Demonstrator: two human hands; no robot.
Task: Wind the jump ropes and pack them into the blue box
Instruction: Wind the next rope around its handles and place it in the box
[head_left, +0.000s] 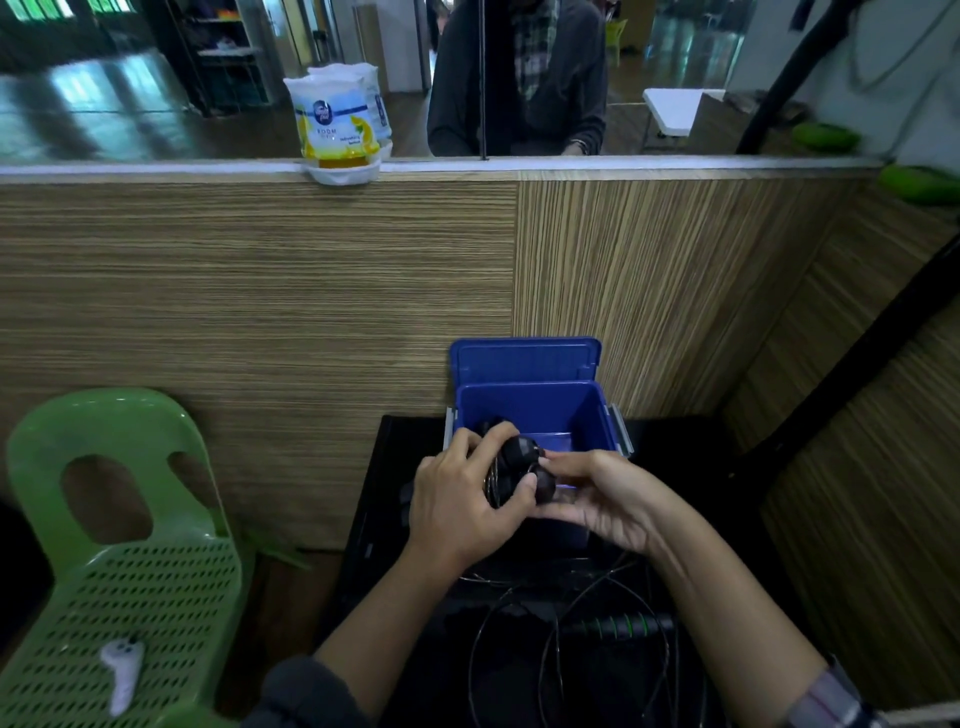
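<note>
The blue box (535, 408) stands open on a black table, its lid (524, 359) upright behind it. At the box's front rim I hold a wound black jump rope bundle (517, 465). My left hand (462, 506) grips the bundle from the left, fingers curled over its top. From the right, my right hand (605, 499) pinches its dark handles. Another jump rope (618, 626), black with green bands on its handle, lies loose near me, its thin cord looping over the table.
A green plastic chair (122, 566) stands at the left with a white controller (123, 670) on its seat. A wooden partition rises behind the box, topped by an air-freshener tub (337, 124). A person sits beyond the glass. A black pole (852, 353) slants at right.
</note>
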